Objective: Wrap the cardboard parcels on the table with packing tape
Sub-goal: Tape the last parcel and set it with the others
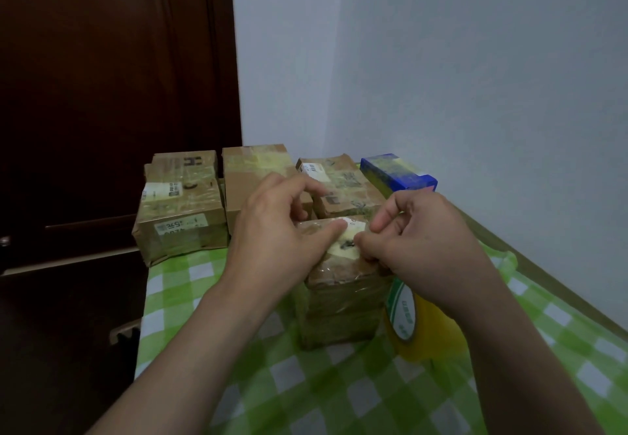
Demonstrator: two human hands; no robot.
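Green-checked table (306,383), wrapped boxes (180,217) behind. Left hand (275,230) grips the front parcel (339,305) — thumb pressing its top; right hand (424,240) seemingly pinches tape (345,247). Best smoothed outward firmly.

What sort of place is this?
Likely a room in a home, not a warehouse: a green checked tablecloth as the work surface, set in a corner of plain painted walls, beside a dark wooden door.
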